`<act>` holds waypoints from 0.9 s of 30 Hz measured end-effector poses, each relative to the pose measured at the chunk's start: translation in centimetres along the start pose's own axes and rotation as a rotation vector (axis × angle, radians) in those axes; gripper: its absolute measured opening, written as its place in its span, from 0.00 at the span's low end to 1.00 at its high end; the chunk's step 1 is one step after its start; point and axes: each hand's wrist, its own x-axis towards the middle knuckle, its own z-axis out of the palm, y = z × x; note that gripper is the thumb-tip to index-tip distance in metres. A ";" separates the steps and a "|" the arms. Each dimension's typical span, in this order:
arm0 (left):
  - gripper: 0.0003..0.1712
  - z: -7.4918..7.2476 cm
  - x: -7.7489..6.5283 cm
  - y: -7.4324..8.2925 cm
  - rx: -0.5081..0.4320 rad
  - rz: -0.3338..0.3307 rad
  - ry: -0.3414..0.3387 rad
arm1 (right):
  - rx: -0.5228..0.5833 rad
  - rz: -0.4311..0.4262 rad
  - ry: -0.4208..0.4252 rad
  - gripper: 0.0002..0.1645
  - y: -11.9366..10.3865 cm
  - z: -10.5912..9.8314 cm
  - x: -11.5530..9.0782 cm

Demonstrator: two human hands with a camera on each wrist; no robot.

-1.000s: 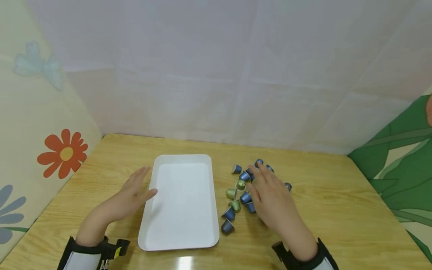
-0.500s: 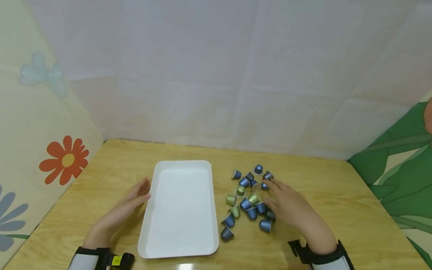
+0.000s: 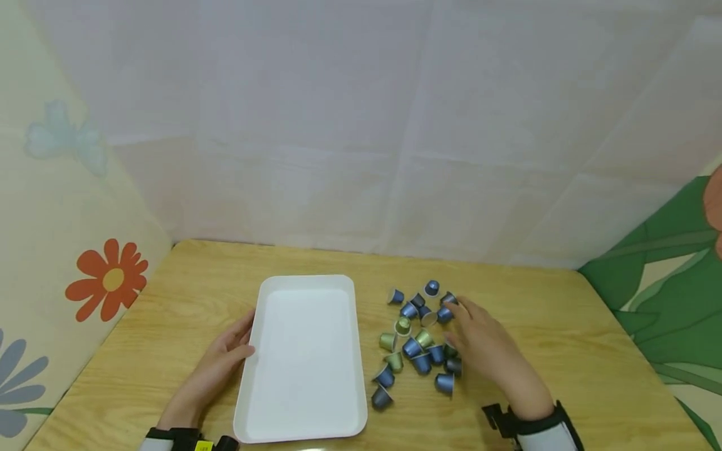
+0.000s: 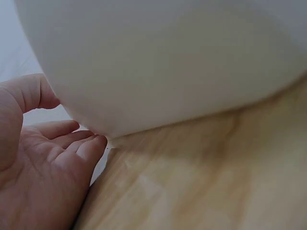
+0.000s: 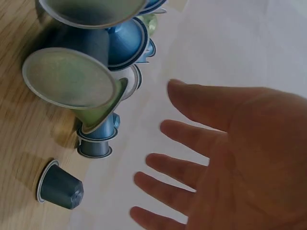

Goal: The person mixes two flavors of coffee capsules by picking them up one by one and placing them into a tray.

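A shallow white tray (image 3: 304, 363) lies on the table at centre left. My left hand (image 3: 217, 369) is at its left side, with the thumb overlapping the rim. In the left wrist view, the left fingertips (image 4: 98, 141) reach the bottom edge of the tray wall (image 4: 158, 62), extended rather than curled. Right of the tray lie several blue, green and dark coffee capsules (image 3: 420, 363) in loose disorder. My right hand (image 3: 487, 341) is beside their right side, fingers spread and holding nothing. The right wrist view shows a dark capsule (image 5: 60, 187) apart from the cluster and the right palm (image 5: 259, 163).
The wooden table (image 3: 592, 351) runs back to a hanging white cloth (image 3: 361, 138). A flower-painted panel (image 3: 73, 213) borders the left side, and a green leaf-patterned panel (image 3: 665, 282) the right.
My right hand has moved from over the capsules to their right side, uncovering several of them. My left hand has come down against the tray's side. The head view has tilted slightly.
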 end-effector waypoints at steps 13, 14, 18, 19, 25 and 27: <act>0.39 0.3 -0.9 -0.5 0.005 0.060 0.111 | -0.023 0.016 0.001 0.41 3.6 0.7 0.0; 0.39 0.3 -0.7 -0.4 0.007 0.052 0.113 | -0.031 0.005 -0.003 0.41 4.1 0.7 0.0; 0.39 0.3 0.2 -0.3 0.032 0.029 0.110 | -0.068 -0.037 -0.026 0.38 5.3 0.9 -0.1; 0.39 0.3 0.4 -0.2 0.040 0.026 0.111 | -0.079 -0.046 -0.025 0.37 5.4 1.0 -0.1; 0.39 0.3 0.6 -0.2 0.072 0.010 0.127 | -0.134 -0.060 -0.013 0.24 5.6 2.1 -0.5; 0.38 0.5 0.5 -0.2 0.059 0.010 0.119 | -0.147 -0.066 -0.010 0.20 5.5 2.5 -0.8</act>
